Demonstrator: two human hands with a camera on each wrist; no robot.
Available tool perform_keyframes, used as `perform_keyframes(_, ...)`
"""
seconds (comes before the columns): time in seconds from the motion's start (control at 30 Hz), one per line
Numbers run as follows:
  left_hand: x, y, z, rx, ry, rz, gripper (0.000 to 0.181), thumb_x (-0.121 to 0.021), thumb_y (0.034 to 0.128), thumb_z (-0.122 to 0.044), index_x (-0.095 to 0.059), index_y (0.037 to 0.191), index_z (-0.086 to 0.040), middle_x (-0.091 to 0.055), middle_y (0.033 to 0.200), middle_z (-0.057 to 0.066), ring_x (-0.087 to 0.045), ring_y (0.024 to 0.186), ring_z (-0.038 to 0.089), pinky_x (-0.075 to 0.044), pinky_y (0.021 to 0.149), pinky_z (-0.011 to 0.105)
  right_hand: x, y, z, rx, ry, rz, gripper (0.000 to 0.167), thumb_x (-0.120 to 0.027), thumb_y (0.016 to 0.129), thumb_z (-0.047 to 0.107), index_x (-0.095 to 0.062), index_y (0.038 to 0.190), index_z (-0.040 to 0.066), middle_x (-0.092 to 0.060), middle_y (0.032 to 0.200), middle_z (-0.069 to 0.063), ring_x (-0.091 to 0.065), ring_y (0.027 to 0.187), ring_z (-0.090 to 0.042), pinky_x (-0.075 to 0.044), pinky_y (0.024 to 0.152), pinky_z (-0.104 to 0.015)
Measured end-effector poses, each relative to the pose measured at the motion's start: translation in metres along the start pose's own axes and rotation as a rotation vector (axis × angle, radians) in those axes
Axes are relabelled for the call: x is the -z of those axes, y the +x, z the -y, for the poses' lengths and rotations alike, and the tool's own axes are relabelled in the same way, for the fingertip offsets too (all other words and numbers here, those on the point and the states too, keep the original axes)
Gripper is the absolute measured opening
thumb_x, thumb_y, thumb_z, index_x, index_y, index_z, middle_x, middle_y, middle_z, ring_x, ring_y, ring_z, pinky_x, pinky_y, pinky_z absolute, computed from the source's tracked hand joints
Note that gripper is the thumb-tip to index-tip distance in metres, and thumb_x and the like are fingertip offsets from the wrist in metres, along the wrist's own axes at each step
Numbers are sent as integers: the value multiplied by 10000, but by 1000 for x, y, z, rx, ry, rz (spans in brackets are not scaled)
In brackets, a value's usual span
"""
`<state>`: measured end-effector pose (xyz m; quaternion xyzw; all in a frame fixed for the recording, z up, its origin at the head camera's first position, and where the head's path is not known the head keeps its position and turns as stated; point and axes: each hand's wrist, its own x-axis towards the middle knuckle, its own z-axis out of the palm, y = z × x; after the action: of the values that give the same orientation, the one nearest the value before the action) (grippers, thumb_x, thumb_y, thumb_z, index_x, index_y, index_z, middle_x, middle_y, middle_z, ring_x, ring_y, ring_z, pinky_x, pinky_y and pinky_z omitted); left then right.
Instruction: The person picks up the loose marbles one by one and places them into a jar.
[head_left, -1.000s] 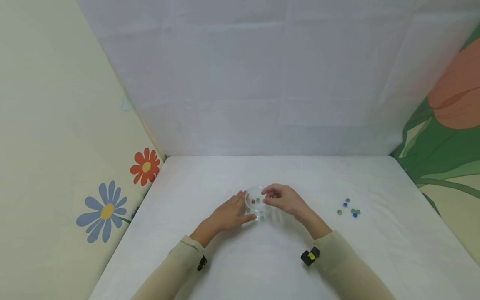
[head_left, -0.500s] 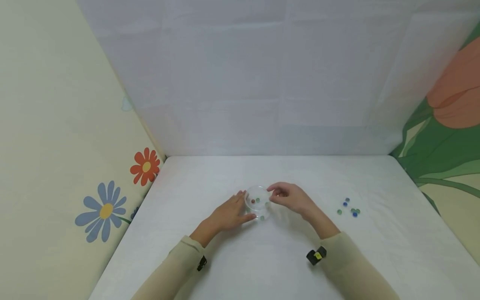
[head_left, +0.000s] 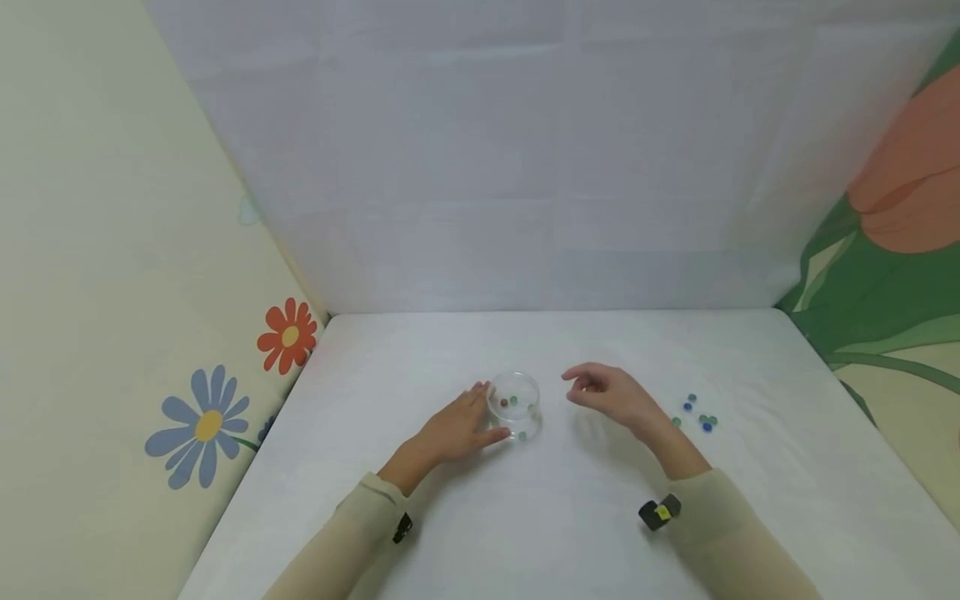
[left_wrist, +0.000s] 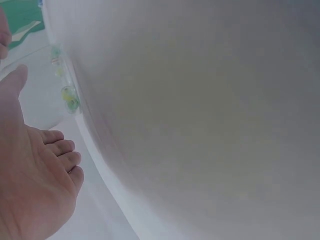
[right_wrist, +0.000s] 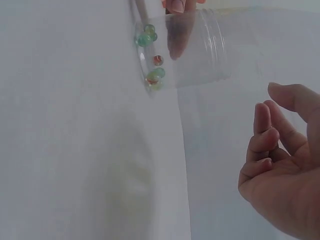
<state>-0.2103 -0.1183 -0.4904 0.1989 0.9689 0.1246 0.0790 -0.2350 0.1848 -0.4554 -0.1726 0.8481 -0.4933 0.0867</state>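
A clear plastic jar (head_left: 535, 425) stands upright on the white table, with several glass marbles at its bottom; a reddish one (right_wrist: 158, 60) and green ones (right_wrist: 145, 40) show in the right wrist view. My left hand (head_left: 456, 427) rests against the jar's left side, its fingers straight and thumb in front. Just right of the jar my right hand (head_left: 613, 396) hovers above the table. Its thumb and index finger are apart and the other fingers bend loosely, with nothing between them. Further right lies a loose group of blue and green marbles (head_left: 707, 427).
White cloth covers the table (head_left: 525, 533) and the upright backdrop (head_left: 480, 167). Painted flowers decorate the left wall (head_left: 90, 250). A large painted tulip (head_left: 907, 183) is on the right wall.
My right hand has moved from over the jar's rim rightward, away from it. A green marble has come into view in the jar near its right side. The left hand stays put.
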Motion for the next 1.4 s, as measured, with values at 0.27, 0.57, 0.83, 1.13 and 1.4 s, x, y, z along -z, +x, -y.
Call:
perform_keyframes(0.27, -1, 0, 1, -5, 1, -9, 987, -477, 971, -684, -183, 1600, 17, -215, 1663, 181, -210, 1541, 312, -222, 1250, 444, 13, -8, -8, -5, -37, -10, 365, -705, 959, 184, -647, 1299, 64, -670, 990, -48, -583, 906, -213, -502, 775, -332)
perform_keyframes(0.57, 1, -1, 1, -8, 5, -1, 988, -472, 974, -683, -176, 1599, 23, -213, 1662, 184, -209, 1542, 313, -215, 1252, 448, 30, -20, -20, -9, -55, -19, 379, -710, 960, 196, -641, 1306, 58, -665, 991, -53, -565, 892, -211, -489, 739, -307)
perform_keyframes(0.83, 4, -3, 1, -20, -17, 2, 991, -476, 973, -682, -180, 1596, 29, -215, 1662, 188, -204, 1543, 317, -220, 1252, 450, 40, -29, -19, -33, -42, -27, 395, -705, 967, 196, -630, 1331, 64, -656, 1021, -70, -555, 917, -218, -491, 750, -298)
perform_keyframes(1.13, 4, -3, -1, -20, -15, -4, 979, -473, 979, -674, -178, 1598, 26, -211, 1664, 182, -203, 1543, 314, -221, 1251, 448, 56, -41, -29, -66, -66, -47, 385, -700, 970, 205, -637, 1329, 81, -657, 1050, -71, -547, 948, -211, -476, 783, -307)
perform_keyframes(1.4, 5, -2, -1, -15, -24, -1, 970, -488, 980, -661, -190, 1596, 26, -225, 1661, 180, -208, 1542, 318, -223, 1252, 448, 70, -54, -41, -98, -122, -36, 413, -676, 990, 249, -608, 1364, 88, -646, 1084, -73, -535, 976, -234, -493, 785, -314)
